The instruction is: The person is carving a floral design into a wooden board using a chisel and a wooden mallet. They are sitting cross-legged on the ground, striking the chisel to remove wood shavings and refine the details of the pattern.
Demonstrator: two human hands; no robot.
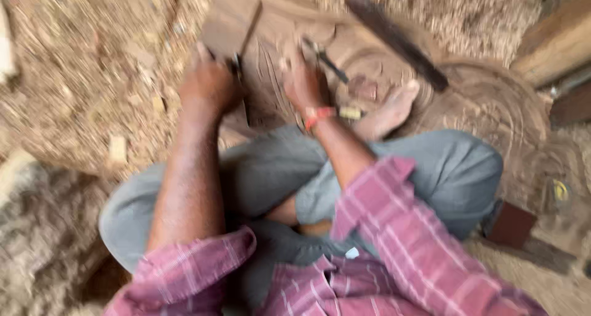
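Observation:
I sit cross-legged on a large carved wooden panel (492, 106) that shows curved relief lines. My left hand (208, 82) is closed around a thin dark chisel (246, 36) that stands slanted on the wood. My right hand (305, 85), with an orange band at the wrist, grips another slim metal tool (329, 63) whose tip rests on the carving. The picture is blurred, so fine detail of the tool tips is lost.
Wood shavings and chips (80, 76) cover the ground to the left. A long dark flat bar (397, 42) lies across the panel at the back. My bare foot (394, 109) rests on the carving. A timber beam (554, 42) lies at the right, a dark red block (511, 225) by my knee.

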